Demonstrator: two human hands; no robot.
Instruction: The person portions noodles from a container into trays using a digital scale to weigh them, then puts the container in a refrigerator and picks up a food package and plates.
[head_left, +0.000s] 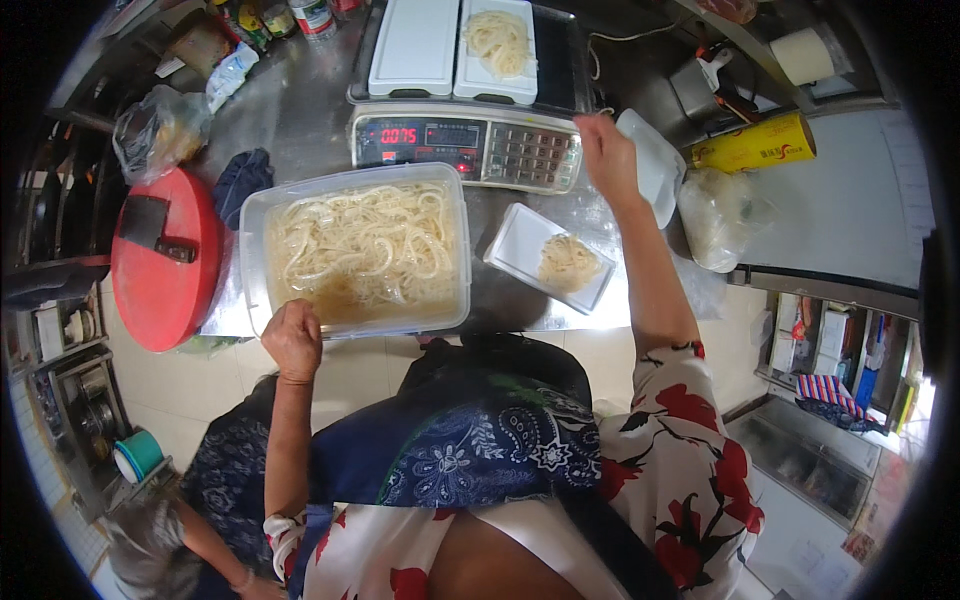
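Observation:
My left hand (294, 341) is curled at the near left corner of a clear plastic tub (253, 255). The tub holds pale noodles (367, 247) in cloudy liquid; my fingertips are hidden. My right hand (607, 157), its fingers bent, is at the right edge of a digital scale (529, 154) with lit red digits. Whether anything is between those fingers cannot be made out. Near my right forearm lies a white tray (517, 232) with a small heap of noodles (570, 262). Two more white trays rest on the scale, a bare left one (412, 45) and a right one (495, 88) bearing noodles.
A cleaver (146, 221) lies on a round red chopping board (169, 300) at the left, beside a dark cloth (244, 184). Right of my hand are white trays (652, 165), a plastic bag (720, 217) and a yellow roll box (757, 142). Another person (217, 465) is at lower left.

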